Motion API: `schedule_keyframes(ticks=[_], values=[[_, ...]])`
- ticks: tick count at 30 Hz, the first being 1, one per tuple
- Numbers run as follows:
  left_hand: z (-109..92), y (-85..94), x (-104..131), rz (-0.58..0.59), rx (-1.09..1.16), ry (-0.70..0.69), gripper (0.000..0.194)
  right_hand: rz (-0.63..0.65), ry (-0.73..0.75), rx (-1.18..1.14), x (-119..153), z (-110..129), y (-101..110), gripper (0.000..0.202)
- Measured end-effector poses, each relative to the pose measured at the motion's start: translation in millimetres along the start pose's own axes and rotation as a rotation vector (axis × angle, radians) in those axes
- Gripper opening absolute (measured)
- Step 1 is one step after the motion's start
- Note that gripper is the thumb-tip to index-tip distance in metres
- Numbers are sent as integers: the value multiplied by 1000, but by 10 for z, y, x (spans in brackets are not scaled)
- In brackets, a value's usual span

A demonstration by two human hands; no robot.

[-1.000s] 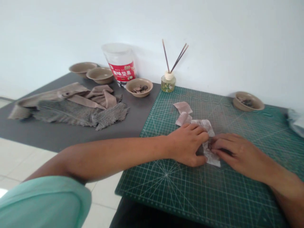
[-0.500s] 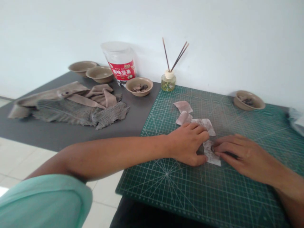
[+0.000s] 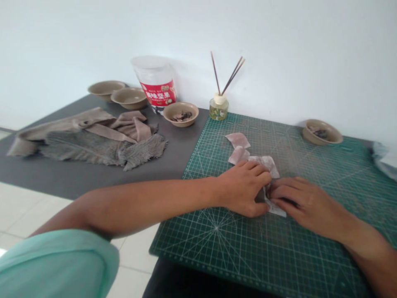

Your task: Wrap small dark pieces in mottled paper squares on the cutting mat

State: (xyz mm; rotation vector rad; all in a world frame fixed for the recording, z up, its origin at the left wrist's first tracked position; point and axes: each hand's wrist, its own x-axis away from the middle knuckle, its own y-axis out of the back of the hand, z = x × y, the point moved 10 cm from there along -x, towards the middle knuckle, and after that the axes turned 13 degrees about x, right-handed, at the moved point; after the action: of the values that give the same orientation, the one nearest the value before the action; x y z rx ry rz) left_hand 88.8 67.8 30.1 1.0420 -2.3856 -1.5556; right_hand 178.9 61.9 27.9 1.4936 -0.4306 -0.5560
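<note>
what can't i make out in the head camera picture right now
All in the head view:
Part of the pale, thin, crumpled patch: hidden by the bare left hand and right hand.
Anything the right hand may pinch: hidden by its own fingers.
Small dark pieces in the round tan bowl, far right: too small, blurred.
Pale bluish bundle: cut off by the right edge.

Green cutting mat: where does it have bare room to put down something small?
The mat is bare between the left forearm and its front edge, also between the right hand and the back-right bowl. Crowded: the middle, where left hand and right hand crowd the pale pieces.
</note>
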Motion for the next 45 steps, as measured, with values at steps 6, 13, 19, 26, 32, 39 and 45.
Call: schedule_keyframes(ticks=[6, 13, 19, 26, 32, 39, 45], values=[[6, -6, 7, 2, 1, 7, 47, 45, -38, -3, 43, -67, -26, 17], [-1, -13, 18, 2, -14, 9, 50, -46, -30, 43, 20, -74, 75, 18], [-3, -13, 16, 2, -6, 1, 47, 24, 60, -33, 39, 18, 6, 19], [-1, -10, 15, -6, -15, 1, 46, -16, -31, 35, 13, -100, 73, 18], [-9, -10, 10, 2, -16, -9, 47, -5, 57, -24, 4, 16, 29, 19], [-5, -15, 8, 20, -3, 3, 49, 2, -20, -19, 25, -50, 45, 15], [1, -13, 10, 1, -17, 2, 46, 38, 35, -56, 16, 61, -10, 18]])
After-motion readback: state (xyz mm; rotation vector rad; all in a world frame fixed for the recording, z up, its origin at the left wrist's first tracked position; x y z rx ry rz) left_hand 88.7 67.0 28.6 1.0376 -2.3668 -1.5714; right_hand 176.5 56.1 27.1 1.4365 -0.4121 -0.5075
